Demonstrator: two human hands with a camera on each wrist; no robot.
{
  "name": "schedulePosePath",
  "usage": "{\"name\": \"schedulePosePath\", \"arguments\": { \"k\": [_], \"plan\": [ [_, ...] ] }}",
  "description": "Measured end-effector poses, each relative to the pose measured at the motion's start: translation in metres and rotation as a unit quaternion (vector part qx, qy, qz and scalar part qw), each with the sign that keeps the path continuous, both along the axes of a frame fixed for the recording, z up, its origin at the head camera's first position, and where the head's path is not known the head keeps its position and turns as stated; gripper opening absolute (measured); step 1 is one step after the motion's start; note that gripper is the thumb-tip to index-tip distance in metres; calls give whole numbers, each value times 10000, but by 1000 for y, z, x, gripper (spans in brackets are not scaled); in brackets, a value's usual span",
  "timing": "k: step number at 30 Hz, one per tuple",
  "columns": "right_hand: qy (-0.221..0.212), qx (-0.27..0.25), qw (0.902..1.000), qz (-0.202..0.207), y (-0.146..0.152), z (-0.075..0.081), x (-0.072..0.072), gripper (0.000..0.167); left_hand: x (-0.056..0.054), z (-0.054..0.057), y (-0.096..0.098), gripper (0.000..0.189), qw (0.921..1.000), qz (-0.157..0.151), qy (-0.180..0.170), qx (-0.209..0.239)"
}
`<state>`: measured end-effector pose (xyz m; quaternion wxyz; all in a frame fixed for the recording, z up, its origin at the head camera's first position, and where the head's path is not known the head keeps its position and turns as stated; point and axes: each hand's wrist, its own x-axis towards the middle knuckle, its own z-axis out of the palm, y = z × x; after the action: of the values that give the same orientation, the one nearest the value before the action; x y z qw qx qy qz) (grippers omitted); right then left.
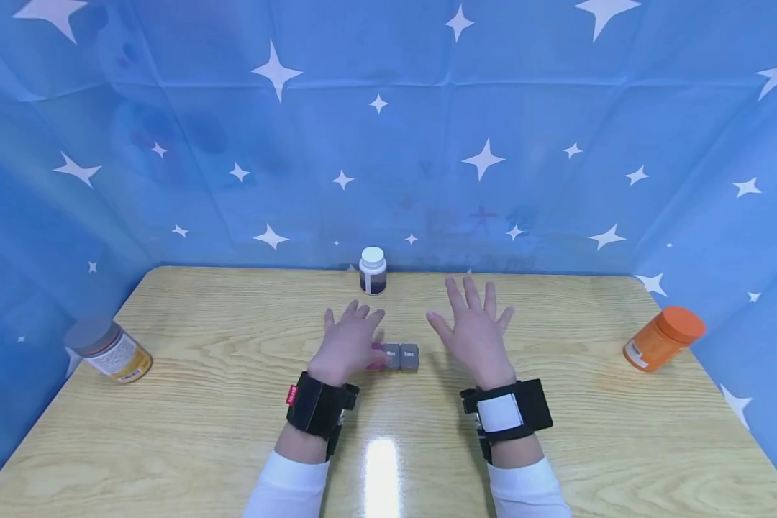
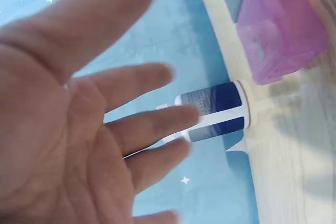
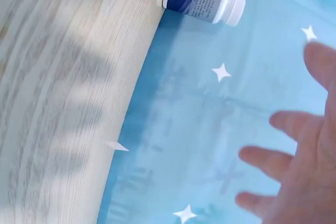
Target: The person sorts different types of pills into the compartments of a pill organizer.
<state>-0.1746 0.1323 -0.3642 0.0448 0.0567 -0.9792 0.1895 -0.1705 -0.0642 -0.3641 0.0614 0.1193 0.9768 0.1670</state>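
Note:
My left hand (image 1: 346, 344) is over the left end of a small pill organizer (image 1: 409, 357), fingers spread, nothing in its grasp. Two grey compartments with day labels show on the organizer, and its pink end (image 2: 283, 27) appears in the left wrist view beside the thumb. Part of that end is hidden under the hand in the head view. To the right of the organizer, my right hand (image 1: 478, 337) is held above the table with its fingers spread wide and its palm bare. A white-capped bottle with a dark blue label (image 1: 373, 272) stands upright beyond both hands.
The wooden table (image 1: 233, 446) carries an orange bottle (image 1: 663, 338) near its right edge. Near the left edge is a grey-lidded bottle with a white and yellow label (image 1: 110, 350). A blue curtain with white stars (image 1: 388, 144) hangs behind the table and at its sides.

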Motion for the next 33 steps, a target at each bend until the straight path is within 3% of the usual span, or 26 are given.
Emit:
{"name": "schedulePosePath", "arguments": {
  "k": [6, 9, 16, 24, 33],
  "plan": [
    [-851, 275, 9913, 966, -6, -1, 3, 63, -1, -6, 5, 54, 9991, -401, -101, 102],
    [-1118, 126, 9870, 1144, -12, -2, 3, 53, -2, -7, 8, 38, 9988, -462, -117, 127],
    [-754, 424, 9855, 1462, -27, -11, 0, 32, -3, -9, 12, 25, 9991, -430, -45, 33],
    [-746, 412, 9854, 1477, -33, -17, 0, 6, -5, -14, 12, 22, 9991, -403, 29, -141],
    [-306, 714, 9834, 1642, -34, -22, 6, 5, -5, -21, 14, 20, 9980, -450, 335, -296]
  ]
}}
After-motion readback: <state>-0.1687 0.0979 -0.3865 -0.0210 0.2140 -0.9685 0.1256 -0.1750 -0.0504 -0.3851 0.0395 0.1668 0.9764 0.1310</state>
